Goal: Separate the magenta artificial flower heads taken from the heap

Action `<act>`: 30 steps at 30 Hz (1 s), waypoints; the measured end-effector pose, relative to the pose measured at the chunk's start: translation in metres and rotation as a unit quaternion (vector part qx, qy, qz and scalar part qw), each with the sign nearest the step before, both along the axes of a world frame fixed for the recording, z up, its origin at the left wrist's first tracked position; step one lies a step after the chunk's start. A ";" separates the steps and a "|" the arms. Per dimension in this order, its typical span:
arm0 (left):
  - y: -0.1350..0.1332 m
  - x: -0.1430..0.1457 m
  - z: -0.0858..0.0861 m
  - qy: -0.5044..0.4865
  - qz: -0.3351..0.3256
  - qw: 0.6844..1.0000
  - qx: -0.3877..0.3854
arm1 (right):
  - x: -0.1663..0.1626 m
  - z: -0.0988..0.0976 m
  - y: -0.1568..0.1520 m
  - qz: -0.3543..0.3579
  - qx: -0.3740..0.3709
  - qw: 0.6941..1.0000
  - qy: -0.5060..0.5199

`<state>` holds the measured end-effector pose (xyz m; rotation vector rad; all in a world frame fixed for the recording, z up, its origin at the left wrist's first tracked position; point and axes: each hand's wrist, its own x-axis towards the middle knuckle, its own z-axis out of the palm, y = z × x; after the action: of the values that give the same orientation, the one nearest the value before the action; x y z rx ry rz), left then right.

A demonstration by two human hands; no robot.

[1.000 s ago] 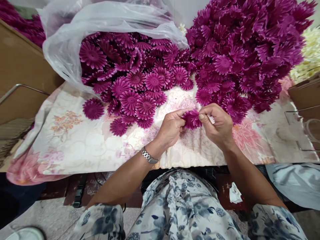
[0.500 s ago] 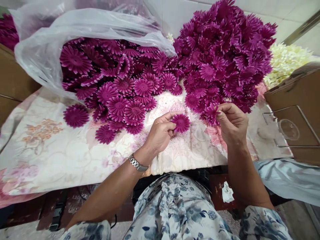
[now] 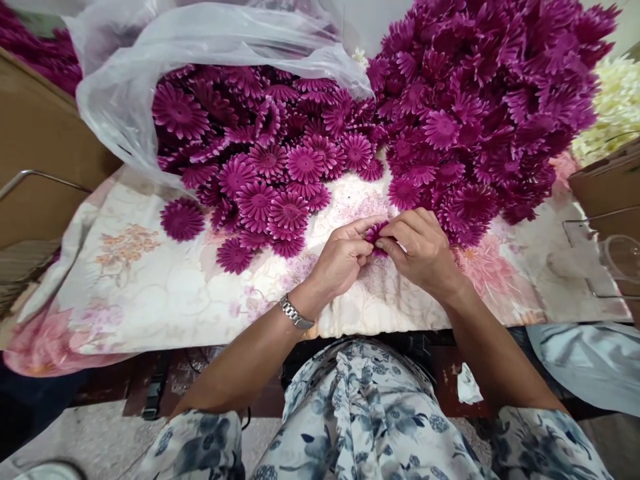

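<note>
Purple fabric flower (image 3: 376, 235) between left hand (image 3: 342, 257) and right hand (image 3: 421, 250); no legible writing

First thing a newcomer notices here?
The magenta flower heap at upper right, and more flowers spilling from the clear plastic bag at upper left. At centre, over the floral cloth, the left hand and right hand pinch one purple flower together.

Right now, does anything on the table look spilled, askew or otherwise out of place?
Flat magenta flowers have slid out of the open plastic bag across the floral cloth; one lies apart at the left. Both hands pinch one flower. Nothing looks damaged.
</note>
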<state>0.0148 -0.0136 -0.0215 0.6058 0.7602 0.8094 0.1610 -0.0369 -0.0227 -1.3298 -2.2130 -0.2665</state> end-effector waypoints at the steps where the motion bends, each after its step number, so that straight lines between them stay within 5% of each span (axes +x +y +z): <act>1: 0.000 0.000 0.000 0.000 -0.001 1.000 0.002 | -0.001 -0.003 0.001 0.000 0.006 1.000 -0.003; 7: 0.000 0.002 -0.001 0.019 0.009 1.000 0.006 | 0.004 -0.008 0.004 0.013 0.044 0.999 0.024; 14: 0.002 0.003 -0.001 0.014 0.024 1.000 0.004 | 0.006 -0.002 -0.001 0.015 -0.066 0.961 0.267; 17: 0.002 0.002 -0.001 0.019 0.031 0.999 0.000 | 0.024 0.007 0.001 -0.042 -0.024 0.945 0.323; 22: 0.003 0.003 0.004 0.031 0.051 0.998 -0.025 | 0.073 0.019 0.008 -0.250 0.086 0.959 0.106; 30: 0.004 0.002 0.005 0.039 0.053 0.998 -0.013 | 0.121 0.031 -0.053 -0.314 0.091 0.945 0.005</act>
<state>0.0165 -0.0096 -0.0162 0.5801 0.8790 0.8762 0.2825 -0.0895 0.0086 -1.8840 -1.6444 -0.6740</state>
